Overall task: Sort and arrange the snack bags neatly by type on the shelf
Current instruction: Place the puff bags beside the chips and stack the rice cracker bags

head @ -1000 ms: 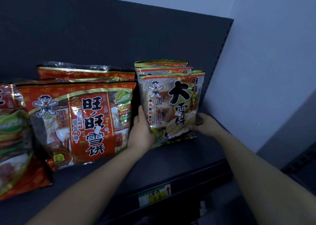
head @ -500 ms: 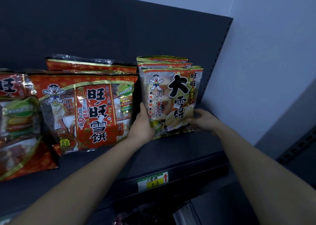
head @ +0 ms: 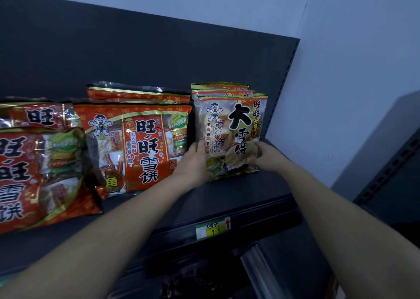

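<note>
Snack bag (head: 231, 135), the pale one, stands upright at the right end of the shelf (head: 227, 198), front of its stack. Left hand (head: 196, 162) grips its left edge and right hand (head: 263, 157) pinches the lower right corner. Red bags (head: 136, 146) sit just beside on the left — bare shelf runs forward to the front lip.
</note>
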